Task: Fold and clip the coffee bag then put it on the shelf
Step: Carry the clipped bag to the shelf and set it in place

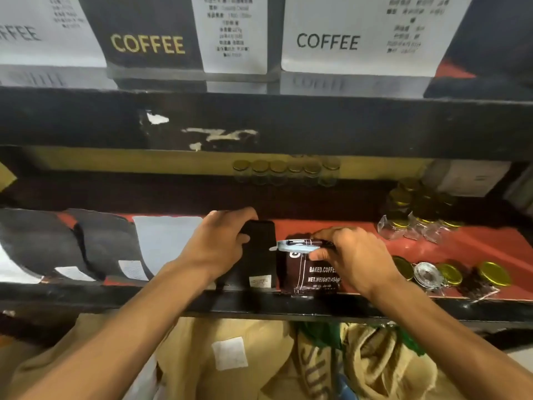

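Note:
A dark brown coffee bag (305,272) printed "BAKED.COFFEE" stands upright near the front of the red shelf (476,246). Its top is folded over, and a pale blue clip (294,246) sits across the fold. My right hand (354,255) grips the bag's top at the clip, from the right. Just left of it stands a black bag (259,255), touching or nearly touching the brown one. My left hand (219,243) holds the black bag's upper left corner.
Black and white bags (95,246) lean along the shelf's left part. Gold-lidded glass jars (450,274) stand at the right front, more at the back right (418,215). Large "COFFEE" bags (150,41) fill the upper shelf. Burlap sacks (360,365) lie below.

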A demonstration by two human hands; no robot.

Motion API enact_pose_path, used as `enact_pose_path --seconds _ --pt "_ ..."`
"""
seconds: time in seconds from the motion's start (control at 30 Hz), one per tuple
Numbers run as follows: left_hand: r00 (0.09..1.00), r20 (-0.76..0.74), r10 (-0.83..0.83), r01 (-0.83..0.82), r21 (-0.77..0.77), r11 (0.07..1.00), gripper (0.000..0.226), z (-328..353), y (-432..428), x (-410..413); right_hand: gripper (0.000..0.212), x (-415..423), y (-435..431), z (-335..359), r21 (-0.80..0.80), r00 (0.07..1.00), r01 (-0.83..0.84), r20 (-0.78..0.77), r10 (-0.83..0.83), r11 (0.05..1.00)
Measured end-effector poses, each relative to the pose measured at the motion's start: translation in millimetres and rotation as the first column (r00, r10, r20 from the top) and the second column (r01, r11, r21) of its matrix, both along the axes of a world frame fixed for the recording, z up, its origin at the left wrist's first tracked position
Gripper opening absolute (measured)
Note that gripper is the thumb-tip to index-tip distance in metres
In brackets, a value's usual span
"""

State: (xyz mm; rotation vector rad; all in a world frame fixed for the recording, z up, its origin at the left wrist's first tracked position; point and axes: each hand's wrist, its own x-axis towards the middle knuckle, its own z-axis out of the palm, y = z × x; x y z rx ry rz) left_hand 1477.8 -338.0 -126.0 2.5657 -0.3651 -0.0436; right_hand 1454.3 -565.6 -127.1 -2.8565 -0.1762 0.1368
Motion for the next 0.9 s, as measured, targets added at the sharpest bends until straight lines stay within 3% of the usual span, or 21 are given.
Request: enact_pose_path --seconds 0.37,0.8,0.9 --pt "1.0 0.009 -0.012 0.012 -0.034 0.999 0.023 -1 1 1 0.055 2 3 2 0.025 1.0 0.016 -0.024 -0.016 1.0" --pt "1.0 -0.028 0.014 -0.014 0.025 1.0 0.023 2 -1 3 0.048 1 2 -11 0.0 0.996 -0.009 0.087 0.009 1.0" --pt "0.997 -0.078 -0.008 0.012 0.052 0.999 0.025 8 -2 1 0.067 -8 -4 -15 0.194 0.985 0.038 0.156 -0.069 0.98"
